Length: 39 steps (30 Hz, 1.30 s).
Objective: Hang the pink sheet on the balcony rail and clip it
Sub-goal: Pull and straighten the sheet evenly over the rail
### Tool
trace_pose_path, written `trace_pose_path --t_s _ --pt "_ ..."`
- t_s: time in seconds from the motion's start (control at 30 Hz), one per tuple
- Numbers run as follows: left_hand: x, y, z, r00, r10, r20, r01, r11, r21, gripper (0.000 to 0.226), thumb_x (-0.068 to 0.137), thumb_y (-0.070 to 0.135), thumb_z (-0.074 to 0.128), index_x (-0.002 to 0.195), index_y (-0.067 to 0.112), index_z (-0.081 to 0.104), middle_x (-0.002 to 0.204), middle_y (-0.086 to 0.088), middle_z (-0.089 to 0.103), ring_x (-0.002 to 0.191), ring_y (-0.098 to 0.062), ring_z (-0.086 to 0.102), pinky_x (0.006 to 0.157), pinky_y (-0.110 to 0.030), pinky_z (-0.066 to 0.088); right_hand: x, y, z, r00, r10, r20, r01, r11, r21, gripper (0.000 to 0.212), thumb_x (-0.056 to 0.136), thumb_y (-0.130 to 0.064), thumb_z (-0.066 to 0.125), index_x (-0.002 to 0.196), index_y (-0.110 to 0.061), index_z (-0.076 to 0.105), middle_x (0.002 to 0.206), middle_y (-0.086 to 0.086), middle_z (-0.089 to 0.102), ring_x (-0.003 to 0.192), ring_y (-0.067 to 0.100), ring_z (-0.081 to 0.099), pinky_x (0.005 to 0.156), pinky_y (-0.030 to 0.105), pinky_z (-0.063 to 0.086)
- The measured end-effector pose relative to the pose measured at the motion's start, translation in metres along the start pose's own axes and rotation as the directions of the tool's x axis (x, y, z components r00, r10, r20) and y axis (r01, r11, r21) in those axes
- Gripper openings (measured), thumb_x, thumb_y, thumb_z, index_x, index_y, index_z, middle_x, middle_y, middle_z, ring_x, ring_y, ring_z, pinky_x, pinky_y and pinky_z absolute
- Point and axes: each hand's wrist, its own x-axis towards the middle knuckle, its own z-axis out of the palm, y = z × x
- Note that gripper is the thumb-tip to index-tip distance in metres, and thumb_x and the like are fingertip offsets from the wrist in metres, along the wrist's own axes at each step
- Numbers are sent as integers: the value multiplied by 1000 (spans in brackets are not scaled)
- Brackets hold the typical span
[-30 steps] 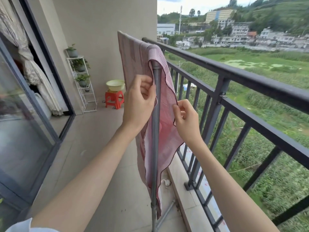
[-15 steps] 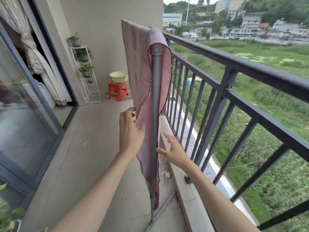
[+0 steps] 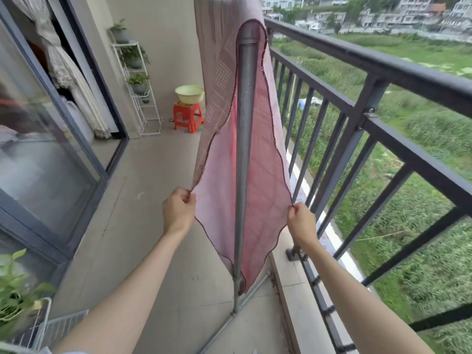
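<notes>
Pinching pink sheet [image 3: 258, 190] edges, both hands apart.

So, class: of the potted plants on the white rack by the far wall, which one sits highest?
The potted plant on the white rack's top shelf; the others sit on shelves below it.

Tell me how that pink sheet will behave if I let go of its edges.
The pink sheet looks thin and floppy, so its edges would likely drop and hang. It seems light, draped over the grey pole, so unclipped, wind might shift it.
</notes>
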Motion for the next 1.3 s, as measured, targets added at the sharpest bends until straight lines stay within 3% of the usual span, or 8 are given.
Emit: trace_pose_path --t_s 0.13,0.23,0.37,0.67,0.83,1.03,1.13,1.3 --pt "19 -8 -19 979 -56 -196 51 998 -33 18 90 10 51 95 -5 59 98 -25 66 91 -37 61 79 -40 43 25 11 -21 954 263 -147 -202 920 336 22 96 -15 33 100 -4 52 98 14 57 86 31 58 70 37 48" --pt "19 -9 -20 963 -66 -261 43 995 -91 17 90 8 50 94 -7 57 96 -27 65 90 -37 61 79 -40 43 28 9 -29 935 292 -201 -207 910 359 28 99 -15 30 112 0 49 108 17 55 104 33 53 81 36 38" --pt "23 -18 -28 947 -31 -320 -10 992 -125 14 91 6 48 94 -6 54 94 -27 63 89 -37 59 81 -42 43 21 11 -35 921 274 -275 -176 925 336 29 101 -18 25 114 -3 45 113 20 54 88 24 41 75 34 31" --pt "43 -7 -60 848 38 -529 -114 987 -112 16 90 -3 40 100 -8 51 103 -29 57 96 -38 54 81 -33 35 27 24 -45 911 112 -396 -21 974 227 26 100 -14 29 113 0 47 103 25 60 80 27 48 69 34 35" --pt "12 -28 -17 949 72 -306 -107 989 -99 14 93 4 45 98 -8 51 95 -28 61 87 -38 57 74 -37 38 11 29 -18 967 -12 -253 47 990 134 21 96 -11 42 102 -3 60 93 13 61 91 31 56 67 28 30" --pt "-31 -30 35 989 135 -59 -138 989 -54 8 84 -2 59 80 -8 59 75 -13 50 67 -25 45 59 -23 22 -9 38 43 951 289 113 -309 839 449 27 96 -18 41 75 -7 54 69 6 52 64 19 53 63 32 39" --pt "-35 -42 38 995 96 0 -96 995 20 10 79 -3 64 72 -10 59 76 -21 52 70 -35 53 61 -28 25 -23 37 46 973 202 108 -227 916 331 31 99 -17 35 68 -15 38 65 0 39 58 12 37 54 28 29" --pt "-36 -52 30 1000 29 7 -29 999 41 10 83 2 63 78 -7 61 82 -25 64 77 -34 59 66 -29 32 -24 48 36 996 66 60 -76 980 183 21 99 -17 36 83 -6 44 63 2 45 59 20 43 51 30 28"
